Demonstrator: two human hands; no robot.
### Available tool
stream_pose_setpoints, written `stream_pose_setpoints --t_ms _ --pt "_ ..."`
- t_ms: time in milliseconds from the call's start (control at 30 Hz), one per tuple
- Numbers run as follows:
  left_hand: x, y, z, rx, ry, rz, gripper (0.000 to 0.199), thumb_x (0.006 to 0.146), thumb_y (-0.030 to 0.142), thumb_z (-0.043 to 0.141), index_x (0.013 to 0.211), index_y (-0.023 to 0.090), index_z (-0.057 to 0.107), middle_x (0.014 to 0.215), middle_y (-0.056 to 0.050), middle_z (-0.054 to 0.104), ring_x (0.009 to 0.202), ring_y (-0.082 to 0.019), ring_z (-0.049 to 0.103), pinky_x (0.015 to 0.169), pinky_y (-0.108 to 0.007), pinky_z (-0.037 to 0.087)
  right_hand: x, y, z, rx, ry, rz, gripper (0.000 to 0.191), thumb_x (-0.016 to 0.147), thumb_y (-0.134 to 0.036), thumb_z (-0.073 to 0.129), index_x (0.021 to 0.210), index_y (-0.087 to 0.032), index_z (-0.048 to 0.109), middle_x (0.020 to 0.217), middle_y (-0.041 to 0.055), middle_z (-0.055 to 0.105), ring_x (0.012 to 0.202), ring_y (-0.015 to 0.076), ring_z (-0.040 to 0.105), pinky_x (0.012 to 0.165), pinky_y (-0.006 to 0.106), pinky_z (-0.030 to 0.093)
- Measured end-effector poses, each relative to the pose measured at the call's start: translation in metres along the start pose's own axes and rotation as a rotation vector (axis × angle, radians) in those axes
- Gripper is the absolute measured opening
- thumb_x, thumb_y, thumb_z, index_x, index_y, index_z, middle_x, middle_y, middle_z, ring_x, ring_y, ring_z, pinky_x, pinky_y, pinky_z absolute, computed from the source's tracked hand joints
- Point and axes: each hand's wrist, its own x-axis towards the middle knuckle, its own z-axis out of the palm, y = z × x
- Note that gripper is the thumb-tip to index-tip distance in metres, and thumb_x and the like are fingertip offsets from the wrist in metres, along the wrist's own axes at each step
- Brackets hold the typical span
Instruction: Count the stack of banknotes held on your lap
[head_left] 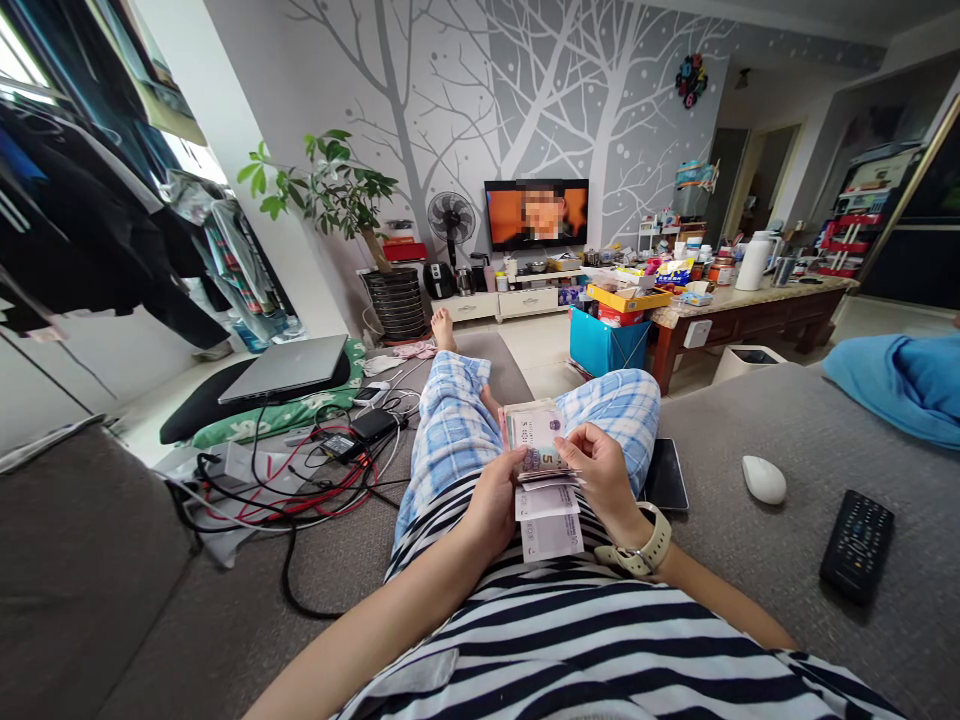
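A stack of banknotes (534,425) is held over my lap, its upper face turned up and a figure 5 showing on it. My left hand (496,497) grips the stack along its left side, thumb on top. At the right edge, the thumb and fingers of my right hand (600,468) pinch the notes; a pale watch (651,540) is on that wrist. Loose pale purple notes (551,535) lie overlapped on my striped shirt (480,640), just below the stack. How many notes the stack has cannot be made out.
On the grey sofa to the right are a tablet (666,475), a white mouse (764,480) and a black remote (856,545). Tangled cables (300,480) and a laptop (289,366) on a cushion are at the left. A cluttered table (742,298) stands ahead.
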Motion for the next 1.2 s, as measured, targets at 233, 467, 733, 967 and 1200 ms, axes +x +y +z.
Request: stream_pose_setpoints --t_ms 233,467,733,967,1200 --pt "-0.0002 0.0004 -0.0026 0.027 -0.025 -0.030 0.016 0.076 0.017 0.061 0.088 0.013 0.070 0.079 -0.006 0.074 0.066 -0.020 0.066 0.072 -0.031 0.053 0.0016 0.0057 -0.0010 0.024 0.011 0.026 0.032 0.077 -0.047 0.067 0.074 -0.021 0.050 0.059 -0.0053 0.048 0.054 0.0116 0.044 0.051 0.024 0.034" --pt "-0.0002 -0.0012 -0.0046 0.054 -0.051 -0.012 0.014 0.071 0.016 0.064 0.084 0.016 0.069 0.077 -0.006 0.073 0.065 -0.020 0.065 0.069 -0.031 0.052 0.0009 0.0083 -0.0012 0.053 0.017 0.089 0.032 0.077 -0.045 0.067 0.090 -0.021 0.050 0.055 -0.0077 0.046 0.049 0.0111 0.039 0.047 0.023 0.031" --pt "0.0011 -0.0030 -0.0046 0.014 -0.012 -0.014 0.017 0.076 0.022 0.064 0.090 0.014 0.070 0.081 -0.007 0.074 0.067 -0.020 0.067 0.070 -0.030 0.053 -0.0014 0.0014 -0.0019 -0.062 -0.001 0.004 0.032 0.083 -0.043 0.061 0.066 -0.020 0.047 0.060 -0.0050 0.041 0.058 0.0116 0.037 0.054 0.025 0.032" --pt "0.0005 -0.0013 0.0010 -0.068 0.001 -0.029 0.018 0.081 0.024 0.060 0.093 0.015 0.070 0.095 -0.010 0.076 0.095 -0.027 0.069 0.086 -0.036 0.053 -0.0026 0.0014 -0.0020 -0.048 -0.009 -0.036 0.032 0.084 -0.041 0.060 0.065 -0.020 0.046 0.059 -0.0051 0.041 0.057 0.0116 0.038 0.054 0.025 0.031" --pt "0.0020 -0.0019 -0.0005 -0.057 -0.042 -0.013 0.019 0.080 0.024 0.060 0.095 0.016 0.070 0.094 -0.008 0.076 0.102 -0.029 0.068 0.089 -0.037 0.053 -0.0035 -0.0005 -0.0028 -0.051 -0.027 -0.072 0.031 0.086 -0.040 0.059 0.065 -0.020 0.047 0.059 -0.0053 0.040 0.056 0.0109 0.037 0.053 0.025 0.031"
